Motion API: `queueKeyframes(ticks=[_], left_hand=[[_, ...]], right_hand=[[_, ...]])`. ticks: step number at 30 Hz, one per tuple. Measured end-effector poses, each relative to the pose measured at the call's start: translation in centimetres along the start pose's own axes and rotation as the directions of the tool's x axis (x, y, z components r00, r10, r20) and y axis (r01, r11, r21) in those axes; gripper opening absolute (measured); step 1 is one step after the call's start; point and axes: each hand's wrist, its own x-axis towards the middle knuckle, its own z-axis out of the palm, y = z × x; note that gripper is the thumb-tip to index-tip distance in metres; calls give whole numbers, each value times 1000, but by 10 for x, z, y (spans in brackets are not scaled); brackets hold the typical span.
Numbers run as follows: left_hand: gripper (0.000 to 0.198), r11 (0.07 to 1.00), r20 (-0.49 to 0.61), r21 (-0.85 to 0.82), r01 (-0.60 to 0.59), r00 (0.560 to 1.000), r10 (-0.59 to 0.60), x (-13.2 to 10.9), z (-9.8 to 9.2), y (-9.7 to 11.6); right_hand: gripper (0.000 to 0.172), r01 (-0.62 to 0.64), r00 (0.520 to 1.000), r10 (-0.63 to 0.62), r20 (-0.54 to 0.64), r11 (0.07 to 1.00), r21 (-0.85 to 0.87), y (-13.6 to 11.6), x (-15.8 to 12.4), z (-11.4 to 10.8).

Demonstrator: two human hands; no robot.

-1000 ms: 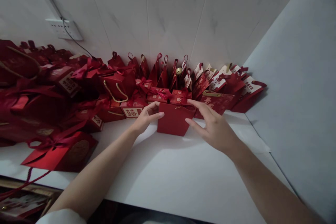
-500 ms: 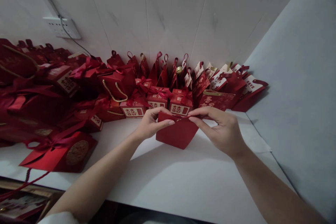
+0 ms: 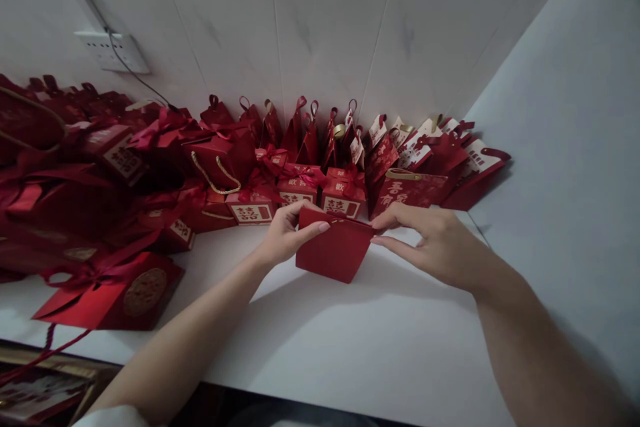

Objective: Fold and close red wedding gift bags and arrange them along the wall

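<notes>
A small red paper gift box [image 3: 333, 252] stands upright on the white table in front of me, its top edges drawn together. My left hand [image 3: 293, 233] grips its upper left corner, thumb on the near face and fingers behind. At the upper right corner, my right hand [image 3: 430, 240] has its thumb and index finger about the end of the top edge. Bits of gold show along the top, too small to make out.
Behind the box stand finished red boxes with white labels [image 3: 341, 205] and a row of pointed, looped boxes [image 3: 305, 143]. A ribboned box [image 3: 150, 290] sits at the left front. A wall [image 3: 560, 147] bounds the right side of the white table [image 3: 320, 347].
My right hand has slid right along the top edge, from near its middle to the corner. My left hand keeps its hold. The view has shifted slightly.
</notes>
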Motion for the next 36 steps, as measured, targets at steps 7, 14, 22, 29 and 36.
queueKeyframes(ticks=[7, 14, 22, 29, 36], left_hand=[[26, 999, -48, -29, 34, 998, -35, -3, 7, 2], [36, 995, -131, -37, 95, 986, -99, -8, 18, 0], [30, 998, -128, -23, 53, 990, -56, -8, 15, -4], [32, 995, -159, -25, 94, 983, -97, -8, 15, -1], [33, 997, -173, 29, 65, 983, -59, -4, 11, -2]], right_hand=[[10, -11, 999, 11, 38, 1000, -8, -1, 1, -1], [9, 3, 1000, -3, 14, 1000, -18, -3, -1, -2], [12, -17, 999, 19, 32, 998, -58, -3, -1, -4], [15, 43, 998, -47, -29, 991, -126, -2, 0, -1], [16, 57, 947, -37, -318, 997, 55, -9, 11, 20]])
